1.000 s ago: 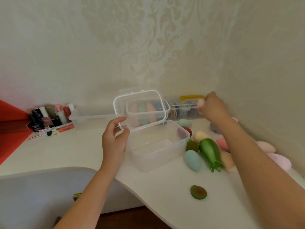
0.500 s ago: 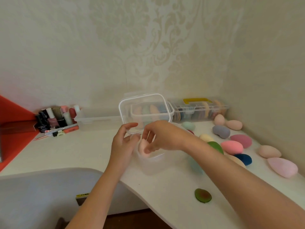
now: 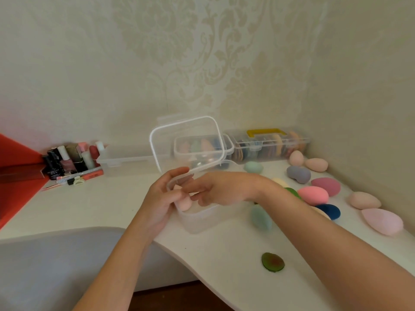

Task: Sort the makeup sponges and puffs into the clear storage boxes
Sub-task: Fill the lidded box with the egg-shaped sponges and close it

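A clear storage box (image 3: 203,218) stands at the desk's front edge, its lid (image 3: 188,140) raised behind it. My left hand (image 3: 160,198) grips the box's left rim, thumb up near the lid's edge. My right hand (image 3: 221,189) reaches over the box with fingers stretched left. Under its fingertips a pale pink sponge (image 3: 185,204) lies in the box's left corner. Loose sponges lie to the right: teal (image 3: 260,217), pink (image 3: 313,195), navy (image 3: 329,211), grey-purple (image 3: 298,173), light pink (image 3: 381,221). A green avocado-shaped puff (image 3: 272,261) lies nearer me.
Behind stand a second clear box (image 3: 202,149) holding sponges and a long clear case with a yellow handle (image 3: 267,132) full of puffs. Cosmetics bottles (image 3: 74,160) cluster at the back left beside a red surface (image 3: 13,176). A grey chair (image 3: 56,265) sits below the desk's curved edge.
My right hand brought a pale pink sponge from the back right to the front box and lowered it inside. My left hand stayed on the box's left rim.
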Motion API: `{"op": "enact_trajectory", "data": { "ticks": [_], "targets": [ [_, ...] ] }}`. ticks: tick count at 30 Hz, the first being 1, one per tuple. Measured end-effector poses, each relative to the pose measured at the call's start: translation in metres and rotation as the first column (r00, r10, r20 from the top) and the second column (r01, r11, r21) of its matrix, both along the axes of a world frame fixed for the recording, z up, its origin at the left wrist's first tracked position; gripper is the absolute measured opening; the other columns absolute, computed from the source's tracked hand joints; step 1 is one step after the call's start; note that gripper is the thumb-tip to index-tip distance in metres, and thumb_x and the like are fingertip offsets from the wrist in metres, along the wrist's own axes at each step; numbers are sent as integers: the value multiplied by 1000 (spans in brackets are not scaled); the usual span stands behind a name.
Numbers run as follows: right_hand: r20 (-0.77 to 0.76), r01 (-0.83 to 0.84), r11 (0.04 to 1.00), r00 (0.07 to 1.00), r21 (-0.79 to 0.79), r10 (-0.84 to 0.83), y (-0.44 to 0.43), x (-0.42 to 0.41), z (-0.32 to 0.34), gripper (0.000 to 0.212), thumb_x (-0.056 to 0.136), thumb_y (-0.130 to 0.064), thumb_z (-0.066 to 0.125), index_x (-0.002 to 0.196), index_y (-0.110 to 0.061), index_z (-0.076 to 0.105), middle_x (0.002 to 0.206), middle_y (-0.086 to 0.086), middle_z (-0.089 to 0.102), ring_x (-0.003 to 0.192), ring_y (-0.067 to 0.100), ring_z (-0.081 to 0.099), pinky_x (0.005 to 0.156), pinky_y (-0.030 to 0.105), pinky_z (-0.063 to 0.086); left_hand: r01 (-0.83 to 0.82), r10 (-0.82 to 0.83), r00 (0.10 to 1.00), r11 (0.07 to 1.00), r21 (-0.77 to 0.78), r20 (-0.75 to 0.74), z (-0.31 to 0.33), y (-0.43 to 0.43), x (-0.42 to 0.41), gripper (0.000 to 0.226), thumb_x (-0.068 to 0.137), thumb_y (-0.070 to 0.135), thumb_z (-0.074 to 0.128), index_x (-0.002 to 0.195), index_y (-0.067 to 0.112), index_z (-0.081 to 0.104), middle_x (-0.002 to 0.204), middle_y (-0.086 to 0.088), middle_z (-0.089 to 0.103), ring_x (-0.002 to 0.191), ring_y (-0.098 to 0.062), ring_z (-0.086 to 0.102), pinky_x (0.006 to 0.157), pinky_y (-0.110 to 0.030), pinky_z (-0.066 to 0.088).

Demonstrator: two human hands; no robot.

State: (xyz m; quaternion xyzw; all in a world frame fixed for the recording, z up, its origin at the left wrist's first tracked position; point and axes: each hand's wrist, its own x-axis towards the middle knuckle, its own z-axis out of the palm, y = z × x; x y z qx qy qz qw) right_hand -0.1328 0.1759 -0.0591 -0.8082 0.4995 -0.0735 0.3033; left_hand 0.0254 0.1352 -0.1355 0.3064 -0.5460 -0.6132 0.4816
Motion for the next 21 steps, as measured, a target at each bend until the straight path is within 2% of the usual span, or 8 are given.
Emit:
{"op": "enact_trajectory", "data": {
  "ticks": [4, 6, 9, 12, 14, 15, 18, 21],
  "targets": [
    [70, -48, 992, 997, 120, 39, 0, -11, 13, 41, 94, -6, 48, 133, -16, 55, 133, -19, 49, 124, 4, 48, 106, 22, 38, 6, -1, 998, 997, 82, -55, -2, -1, 4, 57, 57, -8, 49, 106, 17, 64, 103, -6, 71, 103, -22, 62, 70, -24, 53],
    [164, 29, 996, 986, 82, -42, -2, -19, 23, 34, 93, -8, 52, 125, -13, 61, 126, -6, 62, 113, 9, 60, 98, 22, 47, 10, -6, 999, 996, 87, -41, -1, 0, 6, 56, 58, -8, 49, 105, 18, 65, 108, -5, 70, 103, -20, 61, 78, -27, 50],
    [372, 324, 945, 883, -39, -287, -4, -39, 42, 16, 91, -11, 59, 101, -7, 70, 93, 5, 72, 79, 12, 69, 76, 20, 56, 12, -14, 999, 997, 76, 31, 2, 1, 8, 56, 56, -9, 50, 101, 19, 67, 116, -4, 67, 111, -15, 56, 89, -32, 44],
    [417, 628, 740, 756, -241, -505, -17, -74, 46, 11, 90, -16, 59, 89, -12, 69, 81, 3, 71, 69, 13, 64, 69, 27, 55, 19, -29, 990, 997, 72, 136, 7, 2, 11, 54, 55, -6, 54, 99, 19, 70, 117, -7, 63, 104, -16, 58, 88, -31, 44],
    [347, 766, 522, 638, -375, -687, -30, -108, 38, 16, 91, -18, 54, 96, -11, 68, 89, 6, 68, 80, 21, 62, 75, 33, 50, 24, -36, 969, 998, 50, 243, 14, 2, 13, 50, 58, -6, 60, 102, 17, 69, 113, -4, 64, 101, -16, 59, 83, -26, 47],
    [247, 789, 449, 575, -420, -780, -35, -125, 32, 20, 91, -17, 51, 103, -9, 66, 98, 10, 67, 89, 27, 62, 78, 34, 48, 24, -32, 949, 999, 27, 313, 17, 2, 14, 47, 63, -8, 63, 101, 18, 69, 111, -1, 65, 100, -14, 60, 81, -23, 47],
    [-74, 838, 398, 401, -373, -913, -48, -167, -3, 37, 89, -17, 48, 126, -11, 52, 126, 15, 57, 115, 35, 53, 92, 36, 43, 45, -9, 851, 997, -56, 526, 30, 1, 12, 40, 78, -6, 64, 101, 26, 70, 109, 3, 65, 102, -12, 60, 83, -20, 44],
    [-252, 867, 436, 378, -239, -891, -61, -193, -36, 51, 85, -13, 51, 136, -13, 45, 127, 14, 55, 116, 35, 51, 95, 42, 46, 92, 36, 648, 988, -125, 761, 43, -3, 5, 40, 80, 3, 66, 109, 30, 67, 110, 8, 61, 106, -9, 55, 84, -19, 39]
  ]
}}
